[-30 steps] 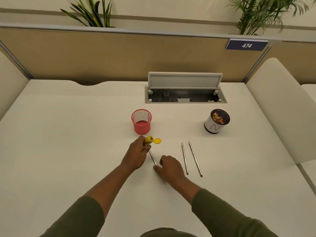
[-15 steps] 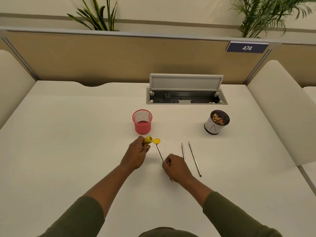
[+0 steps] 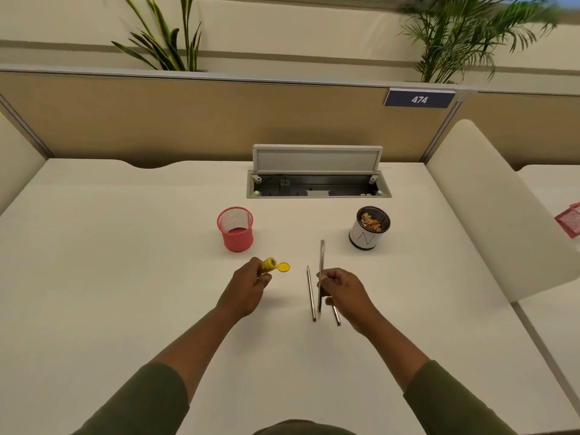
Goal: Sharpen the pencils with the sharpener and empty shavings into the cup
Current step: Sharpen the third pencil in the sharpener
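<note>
My left hand [image 3: 248, 290] grips a small yellow sharpener [image 3: 269, 265] above the desk, its round lid [image 3: 283, 267] flipped open to the right. My right hand [image 3: 342, 293] pinches a grey pencil [image 3: 321, 262] and holds it lifted, pointing away from me. A second pencil [image 3: 310, 293] lies flat on the desk just left of that hand. A third pencil [image 3: 336, 315] lies partly hidden under my right hand. The white cup [image 3: 364, 238] with a dark rim stands at the right and holds brown shavings [image 3: 371, 221].
A pink mesh pencil holder [image 3: 236, 233] stands behind the sharpener. An open cable box with a raised grey lid [image 3: 317, 159] sits in the desk's far middle. A beige partition [image 3: 188, 120] closes the back, a white divider [image 3: 489, 221] the right side.
My right hand has lifted its pencil off the desk and carried it to the right, over the two pencils lying there. My left hand with the sharpener has stayed in place.
</note>
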`<state>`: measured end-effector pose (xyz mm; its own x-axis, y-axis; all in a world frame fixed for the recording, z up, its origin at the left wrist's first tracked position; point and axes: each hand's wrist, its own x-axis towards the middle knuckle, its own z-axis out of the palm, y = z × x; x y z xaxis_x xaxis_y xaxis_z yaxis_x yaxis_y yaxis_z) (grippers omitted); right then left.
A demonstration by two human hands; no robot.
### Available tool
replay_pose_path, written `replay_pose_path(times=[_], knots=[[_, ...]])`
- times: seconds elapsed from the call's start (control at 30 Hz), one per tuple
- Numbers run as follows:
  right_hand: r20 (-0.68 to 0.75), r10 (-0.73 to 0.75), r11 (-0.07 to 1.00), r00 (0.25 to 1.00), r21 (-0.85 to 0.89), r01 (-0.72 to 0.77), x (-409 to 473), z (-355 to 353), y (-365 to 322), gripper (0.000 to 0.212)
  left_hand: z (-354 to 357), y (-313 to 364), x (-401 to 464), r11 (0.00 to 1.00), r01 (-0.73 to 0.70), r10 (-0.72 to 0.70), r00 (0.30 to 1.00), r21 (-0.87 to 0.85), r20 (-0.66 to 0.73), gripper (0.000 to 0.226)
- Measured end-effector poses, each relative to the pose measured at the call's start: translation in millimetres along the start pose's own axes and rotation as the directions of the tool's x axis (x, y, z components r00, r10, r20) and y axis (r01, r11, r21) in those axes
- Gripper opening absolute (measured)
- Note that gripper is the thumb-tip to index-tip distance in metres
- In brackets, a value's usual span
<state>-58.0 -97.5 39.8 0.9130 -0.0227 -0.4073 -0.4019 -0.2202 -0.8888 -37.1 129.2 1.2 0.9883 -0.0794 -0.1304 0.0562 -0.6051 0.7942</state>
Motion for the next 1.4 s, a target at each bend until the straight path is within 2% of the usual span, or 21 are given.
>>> replay_pose_path(times=[0.2, 0.43, 0.57, 0.67, 0.77, 0.83, 0.93, 1.07, 1.4], knots=[[-0.034, 0.012, 0.983, 0.999, 0.181, -0.006, -1, -29, -5, 0.006, 14, 14, -3, 1.0, 0.017, -0.017, 1.0, 0.015, 0.007, 0.011], [0.007, 0.022, 0.959, 1.0, 0.283, -0.023, -2, -47, -1, 0.017, 18, 23, -3, 0.999, 0.042, -0.042, 0.999, 0.025, -0.002, 0.013], [0.145, 0.013, 0.933, 0.989, 0.355, -0.064, -3, -53, 1, 0.01, 19, 26, -2, 0.998, 0.047, -0.046, 0.999, 0.03, -0.005, 0.013], [0.244, 0.015, 0.892, 0.97, 0.436, -0.123, -3, -57, 1, 0.031, 19, 27, -1, 0.998, 0.042, -0.042, 0.999, 0.041, -0.007, 0.012], [0.332, -0.006, 0.853, 0.943, 0.495, -0.168, -3, -60, 1, 0.04, 18, 25, 0, 0.998, 0.042, -0.041, 0.999, 0.051, -0.01, 0.012], [0.343, -0.024, 0.88, 0.939, 0.452, -0.142, -4, -61, -1, 0.034, 17, 24, 1, 0.997, 0.038, -0.038, 0.999, 0.062, -0.01, 0.013], [0.224, -0.065, 0.957, 0.972, 0.291, -0.003, -5, -58, -4, 0.021, 15, 21, 2, 0.997, 0.038, -0.038, 0.999, 0.072, -0.005, 0.014], [0.086, -0.134, 0.948, 0.987, 0.301, 0.103, -4, -54, -8, 0.018, 13, 18, 4, 0.994, 0.022, -0.024, 0.999, 0.106, 0.023, 0.015], [0.165, -0.154, 0.961, 0.974, 0.255, 0.108, 4, -47, -12, 0.024, 11, 20, 6, 0.972, -0.091, 0.071, 0.992, 0.218, 0.101, 0.014]])
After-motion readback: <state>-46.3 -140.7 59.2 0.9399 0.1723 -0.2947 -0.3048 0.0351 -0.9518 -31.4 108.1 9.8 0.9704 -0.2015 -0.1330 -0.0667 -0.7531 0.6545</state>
